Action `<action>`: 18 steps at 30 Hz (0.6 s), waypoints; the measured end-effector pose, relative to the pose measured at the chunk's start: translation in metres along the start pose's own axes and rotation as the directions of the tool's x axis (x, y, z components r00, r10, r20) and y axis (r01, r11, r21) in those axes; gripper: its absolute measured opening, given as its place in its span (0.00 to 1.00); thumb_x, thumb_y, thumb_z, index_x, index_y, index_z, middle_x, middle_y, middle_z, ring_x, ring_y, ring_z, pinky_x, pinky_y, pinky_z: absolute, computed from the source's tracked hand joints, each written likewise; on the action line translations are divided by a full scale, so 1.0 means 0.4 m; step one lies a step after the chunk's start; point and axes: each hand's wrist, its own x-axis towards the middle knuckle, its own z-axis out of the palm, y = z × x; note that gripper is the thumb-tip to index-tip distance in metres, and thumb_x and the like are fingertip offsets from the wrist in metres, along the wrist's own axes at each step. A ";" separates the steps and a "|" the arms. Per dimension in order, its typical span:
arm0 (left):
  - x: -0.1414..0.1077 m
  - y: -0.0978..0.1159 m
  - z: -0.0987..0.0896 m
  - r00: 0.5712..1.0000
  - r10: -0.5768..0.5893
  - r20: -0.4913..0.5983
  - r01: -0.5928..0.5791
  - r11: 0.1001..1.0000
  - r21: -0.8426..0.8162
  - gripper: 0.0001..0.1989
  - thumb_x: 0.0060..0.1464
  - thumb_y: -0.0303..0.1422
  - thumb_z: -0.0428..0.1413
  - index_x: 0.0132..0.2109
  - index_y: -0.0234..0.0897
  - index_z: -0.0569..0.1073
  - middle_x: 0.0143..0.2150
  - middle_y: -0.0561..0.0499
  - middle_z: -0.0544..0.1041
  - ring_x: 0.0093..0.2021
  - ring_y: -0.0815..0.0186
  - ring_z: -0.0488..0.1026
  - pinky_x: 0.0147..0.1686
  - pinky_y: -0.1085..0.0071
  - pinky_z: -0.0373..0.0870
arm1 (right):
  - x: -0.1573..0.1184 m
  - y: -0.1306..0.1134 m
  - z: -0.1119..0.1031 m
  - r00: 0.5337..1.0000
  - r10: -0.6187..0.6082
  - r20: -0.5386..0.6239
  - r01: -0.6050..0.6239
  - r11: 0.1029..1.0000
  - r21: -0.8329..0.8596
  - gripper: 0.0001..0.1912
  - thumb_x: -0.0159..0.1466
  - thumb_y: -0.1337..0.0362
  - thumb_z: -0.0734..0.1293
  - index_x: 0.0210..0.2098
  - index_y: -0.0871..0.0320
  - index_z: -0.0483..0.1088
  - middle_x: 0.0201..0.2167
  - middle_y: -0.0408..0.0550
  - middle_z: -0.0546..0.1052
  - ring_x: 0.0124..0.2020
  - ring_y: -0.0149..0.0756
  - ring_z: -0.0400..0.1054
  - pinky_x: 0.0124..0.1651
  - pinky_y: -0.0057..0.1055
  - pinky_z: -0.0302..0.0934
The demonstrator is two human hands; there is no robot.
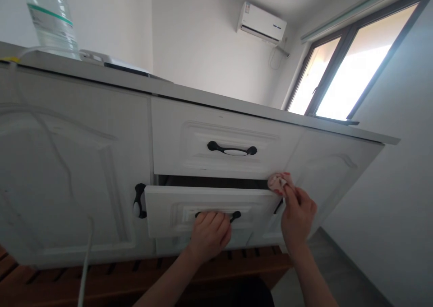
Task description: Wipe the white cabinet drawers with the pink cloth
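My left hand (210, 231) is wrapped round the black handle (236, 215) of a white drawer (158, 210), which stands slightly pulled out of the cabinet. In my right hand (298, 214) is a bunched pink and white cloth (279, 183), pinched between the fingers. The cloth touches the drawer's upper right corner, beside the dark gap above the drawer front. Just above sits a closed drawer (169, 140) with a black and white handle (233, 151). The inside of the open drawer is too dark to make out.
Cabinet doors flank the drawers; the left door (74, 176) has a dark handle (139, 202). On the cabinet top stand a clear bottle (52, 20) and a flat device (115, 63). A white cable (86, 257) hangs in front. Below lies a slatted wooden platform (135, 275).
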 end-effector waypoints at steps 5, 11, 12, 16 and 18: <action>0.019 -0.040 0.032 0.997 0.020 0.076 -0.024 0.999 0.047 0.06 0.61 0.33 0.52 0.41 0.38 0.72 0.32 0.53 0.74 0.35 0.62 0.66 0.37 0.62 0.56 | -0.158 0.082 -0.007 0.929 0.366 0.060 -0.371 0.915 0.162 0.26 0.70 0.51 0.58 0.53 0.64 0.74 0.44 0.59 0.70 0.46 0.48 0.65 0.50 0.49 0.61; 0.038 -0.074 0.070 0.996 0.022 0.085 -0.030 0.995 0.092 0.06 0.61 0.35 0.52 0.39 0.39 0.72 0.31 0.53 0.73 0.35 0.61 0.65 0.36 0.61 0.55 | -0.292 0.020 -0.052 0.898 0.424 0.117 -0.440 0.866 0.238 0.25 0.69 0.50 0.60 0.56 0.62 0.72 0.49 0.60 0.68 0.49 0.50 0.65 0.52 0.51 0.61; 0.039 -0.076 0.072 0.996 0.020 0.084 -0.027 0.995 0.091 0.06 0.61 0.35 0.52 0.40 0.39 0.72 0.31 0.53 0.73 0.35 0.61 0.65 0.36 0.60 0.55 | -0.284 0.004 -0.059 0.907 0.409 0.102 -0.422 0.874 0.242 0.24 0.69 0.52 0.61 0.56 0.62 0.72 0.49 0.60 0.68 0.50 0.50 0.65 0.52 0.51 0.61; 0.031 -0.069 0.073 0.992 -0.014 0.124 0.006 0.998 0.067 0.08 0.62 0.36 0.52 0.38 0.40 0.73 0.31 0.52 0.73 0.35 0.60 0.67 0.35 0.59 0.57 | -0.187 -0.120 -0.056 0.981 0.183 0.062 -0.194 0.928 0.318 0.17 0.70 0.61 0.62 0.55 0.57 0.73 0.50 0.58 0.70 0.51 0.48 0.65 0.53 0.50 0.61; 0.020 -0.060 0.077 0.988 -0.049 0.149 0.042 0.998 0.049 0.10 0.62 0.38 0.52 0.40 0.39 0.75 0.36 0.49 0.76 0.38 0.59 0.69 0.38 0.59 0.61 | -0.129 -0.236 -0.026 0.995 0.009 0.098 -0.051 0.900 0.433 0.15 0.70 0.63 0.60 0.53 0.55 0.74 0.49 0.55 0.71 0.51 0.46 0.66 0.53 0.48 0.62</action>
